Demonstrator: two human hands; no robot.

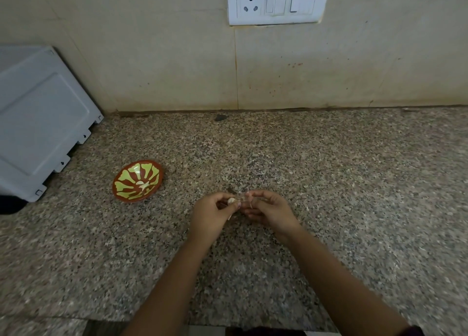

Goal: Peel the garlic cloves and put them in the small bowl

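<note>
Lying in small bowl (pixel 124 183), garlic pieces (pixel 144 184); clove (pixel 231 201) between left hand (pixel 211 210), right hand (pixel 269 209).

Both of the person's forearms are bare from the wrists back to where the picture cuts them off. The left hand (pixel 212 209) and the right hand (pixel 268 209) are bare as well, their fingertips too blurred to show the nails. Low in the corner, on the right arm, the hem of a dark maroon sleeve (pixel 411 330) shows near the elbow, its cloth plain.
</note>
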